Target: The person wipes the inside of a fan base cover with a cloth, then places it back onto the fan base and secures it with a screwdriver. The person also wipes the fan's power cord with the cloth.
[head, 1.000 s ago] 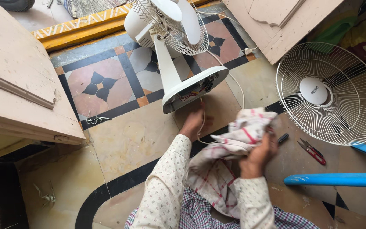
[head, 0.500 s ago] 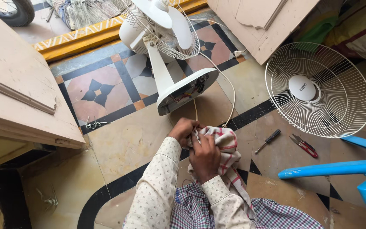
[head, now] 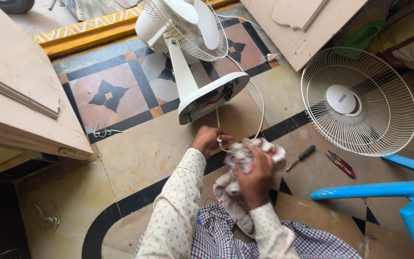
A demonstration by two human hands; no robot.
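Wiping down the fan's white cord with a rag.

The left hand is pinching the cord just below the fan base, fingers closed on it; the right hand is gripping the checked rag around it. Next, I judge, the rag needs sliding along.

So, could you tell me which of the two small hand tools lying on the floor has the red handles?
The pliers, farther from the right hand and nearer the blue stool; the screwdriver beside them has a black handle.
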